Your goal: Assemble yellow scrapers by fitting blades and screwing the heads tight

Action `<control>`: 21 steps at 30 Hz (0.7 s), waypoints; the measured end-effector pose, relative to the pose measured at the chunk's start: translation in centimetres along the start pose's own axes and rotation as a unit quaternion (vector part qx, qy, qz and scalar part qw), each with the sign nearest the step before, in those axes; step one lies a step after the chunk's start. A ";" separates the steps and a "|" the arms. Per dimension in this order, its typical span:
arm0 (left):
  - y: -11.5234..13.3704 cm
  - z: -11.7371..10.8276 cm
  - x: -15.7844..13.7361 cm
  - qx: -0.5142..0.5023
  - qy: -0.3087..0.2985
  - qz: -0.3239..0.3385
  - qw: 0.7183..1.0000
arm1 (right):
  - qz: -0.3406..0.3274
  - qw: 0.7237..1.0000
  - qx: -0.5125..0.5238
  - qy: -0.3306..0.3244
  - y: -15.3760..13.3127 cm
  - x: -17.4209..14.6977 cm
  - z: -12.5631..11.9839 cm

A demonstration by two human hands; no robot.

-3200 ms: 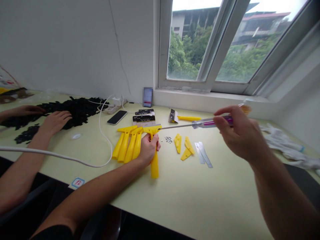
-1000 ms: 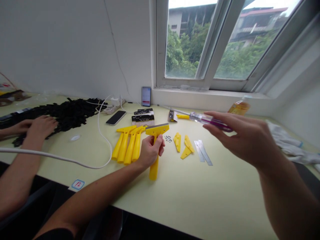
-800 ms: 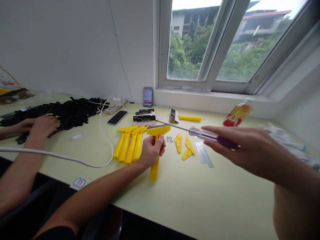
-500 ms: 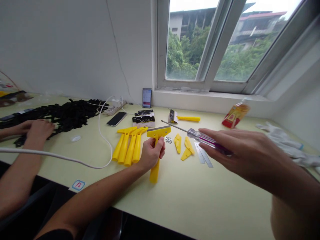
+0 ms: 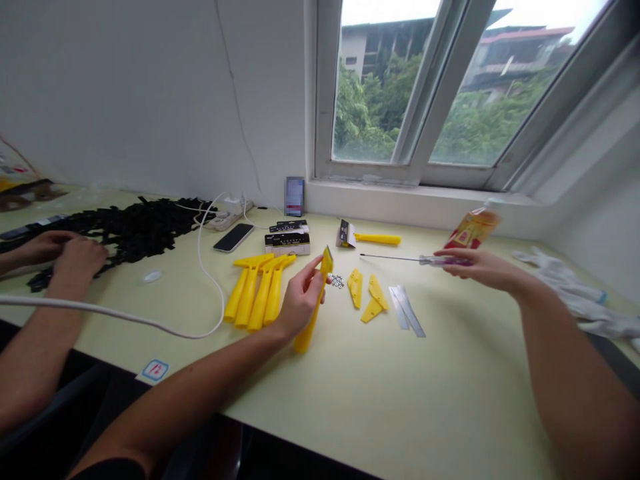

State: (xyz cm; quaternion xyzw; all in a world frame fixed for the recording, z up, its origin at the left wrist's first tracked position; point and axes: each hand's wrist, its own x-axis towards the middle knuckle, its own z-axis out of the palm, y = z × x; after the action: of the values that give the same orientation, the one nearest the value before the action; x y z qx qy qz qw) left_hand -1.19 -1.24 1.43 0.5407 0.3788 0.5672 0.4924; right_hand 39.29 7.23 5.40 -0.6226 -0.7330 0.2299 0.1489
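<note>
A pale yellow-green table (image 5: 440,400) is stretching beneath both hands. Just left of the left hand (image 5: 303,300), four yellow handles (image 5: 260,300) are lying close together; well left, black pieces (image 5: 150,227) are lying heaped. Beyond that hand, a dark phone (image 5: 233,237) and black-and-white packs (image 5: 287,244) are resting. Between the hands, small metal nuts (image 5: 337,281), yellow plates (image 5: 355,288) and overlapping metal strips (image 5: 409,312) are lying. Behind the right hand (image 5: 475,267), a bottle (image 5: 473,230) is sitting; to its right, white gloves (image 5: 575,287) are lying crumpled.
</note>
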 end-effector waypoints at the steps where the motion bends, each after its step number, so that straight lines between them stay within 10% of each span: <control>1: 0.0 0.1 0.0 -0.004 0.012 0.003 1.000 | 0.007 1.000 -0.002 -0.010 1.3 0.3 0.5; 8: -0.4 0.5 0.4 -0.078 0.056 -0.043 0.994 | 0.051 0.990 -0.132 0.017 2.4 2.3 3.3; 16: 0.3 0.4 0.5 -0.148 0.038 -0.066 0.986 | -0.196 0.968 -0.154 0.003 -11.1 2.6 10.0; 21: -0.1 -0.1 1.2 -0.184 0.082 -0.096 0.975 | -0.233 0.963 -0.131 -0.039 -15.9 3.4 13.2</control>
State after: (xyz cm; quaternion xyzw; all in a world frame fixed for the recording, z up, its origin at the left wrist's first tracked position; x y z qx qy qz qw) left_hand -1.17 -0.02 1.66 0.3530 0.3572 0.6197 0.6031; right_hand 18.56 6.66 2.23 -0.4393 -0.8868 0.1144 0.0869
